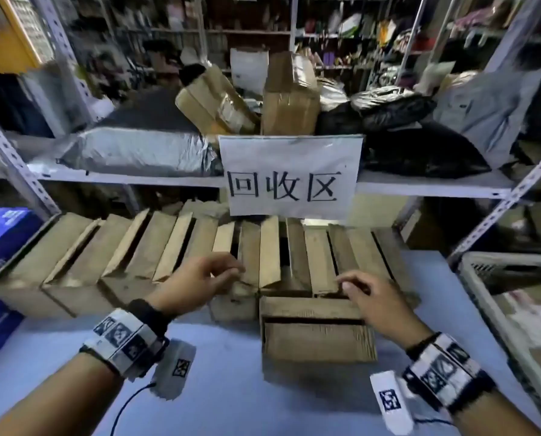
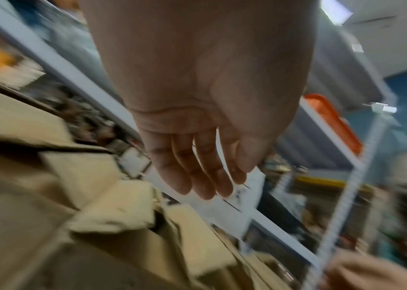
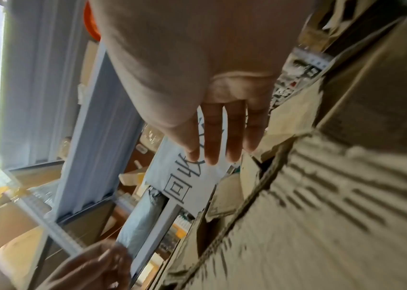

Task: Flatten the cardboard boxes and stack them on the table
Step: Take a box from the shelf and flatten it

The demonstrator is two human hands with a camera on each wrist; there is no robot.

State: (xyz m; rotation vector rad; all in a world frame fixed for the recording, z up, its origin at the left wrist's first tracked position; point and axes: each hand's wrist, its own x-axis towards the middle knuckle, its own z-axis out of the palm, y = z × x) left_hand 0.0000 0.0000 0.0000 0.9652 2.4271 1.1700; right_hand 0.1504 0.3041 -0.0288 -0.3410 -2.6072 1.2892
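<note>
A row of brown cardboard boxes [image 1: 143, 256] with their flaps standing up fills the back of the blue table [image 1: 225, 372], under a shelf. One smaller box [image 1: 318, 335] sits in front of the row, right of centre. My left hand [image 1: 228, 272] hovers at a flap of a middle box, fingers loosely bent and holding nothing. My right hand [image 1: 351, 284] reaches over the far edge of the front box, also holding nothing. In the left wrist view the left hand [image 2: 207, 176] hangs with straight fingers above the boxes [image 2: 113, 212]. In the right wrist view the right hand [image 3: 217, 145] is straight-fingered beside cardboard [image 3: 321, 196].
A white paper sign [image 1: 289, 176] hangs from the shelf edge [image 1: 436, 185] just above the boxes. Grey and black parcel bags [image 1: 137, 152] and taped boxes [image 1: 289, 102] load the shelf. A white crate [image 1: 511, 306] stands at the right and blue cartons [image 1: 2, 237] at the left.
</note>
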